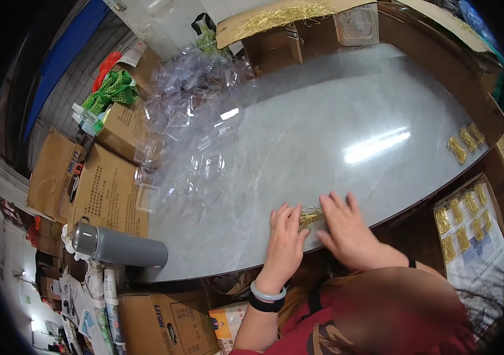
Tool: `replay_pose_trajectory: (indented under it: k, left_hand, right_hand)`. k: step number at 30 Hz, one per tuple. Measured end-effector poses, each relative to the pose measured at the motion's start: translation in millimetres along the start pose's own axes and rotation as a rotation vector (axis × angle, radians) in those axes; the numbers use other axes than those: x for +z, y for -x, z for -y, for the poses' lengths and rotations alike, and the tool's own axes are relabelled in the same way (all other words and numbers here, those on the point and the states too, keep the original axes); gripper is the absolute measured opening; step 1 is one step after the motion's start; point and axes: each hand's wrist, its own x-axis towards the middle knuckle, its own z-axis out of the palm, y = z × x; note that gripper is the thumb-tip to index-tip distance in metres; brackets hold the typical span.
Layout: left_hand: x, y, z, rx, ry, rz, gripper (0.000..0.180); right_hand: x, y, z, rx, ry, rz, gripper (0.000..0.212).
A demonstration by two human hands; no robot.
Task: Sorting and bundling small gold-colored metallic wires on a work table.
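Note:
A small bunch of thin gold wire pieces lies on the grey table near its front edge, between my two hands. My left hand is closed around the bunch's left end, its fingers bent over it. At the other end rests my right hand, fingers stretched out and thumb apart, its inner side against the wires. The exact shape of the pieces is too small to make out, and my fingers hide part of them.
Clear plastic boxes are heaped on the table's left side. A grey bottle lies at the front left corner beside cartons. Similar gold bundles sit at the right edge, and more gold bundles on a lower board.

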Motion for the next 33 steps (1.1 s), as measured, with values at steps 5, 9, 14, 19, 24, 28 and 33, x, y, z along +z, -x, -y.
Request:
replay_pose_trajectory:
  k: [5, 9, 14, 19, 24, 28, 33]
  left_hand:
    - [1.1, 2.5, 0.7, -0.008, -0.010, 0.003, 0.065]
    - [-2.3, 1.4, -2.3, -0.092, 0.176, 0.014, 0.075]
    - [0.0, 4.1, 4.3, -0.061, 0.133, 0.015, 0.081]
    - [-1.9, 5.8, 8.0, -0.069, 0.158, 0.047, 0.083]
    - [-15.1, 4.9, -1.5, -0.122, 0.359, -0.014, 0.081]
    - [-25.1, 17.1, -7.7, -0.141, -0.034, -0.077, 0.070]
    - [-35.5, 27.9, -21.9, -0.331, -0.274, -0.174, 0.029]
  right_hand:
    - [7.5, -7.6, 13.0, -0.090, -0.156, 0.000, 0.073]
    - [-10.0, -33.6, -2.8, -0.242, -0.219, 0.066, 0.068]
    - [6.9, -31.8, -15.1, -0.308, -0.159, 0.074, 0.062]
    - [-7.5, -33.9, -2.4, -0.263, -0.171, 0.051, 0.059]
    - [6.6, -27.5, -7.4, -0.326, 0.014, 0.062, 0.050]
    - [7.8, -25.6, -6.5, -0.320, 0.033, 0.049, 0.049]
    - [3.7, -25.8, -9.4, -0.302, -0.001, 0.065, 0.049]
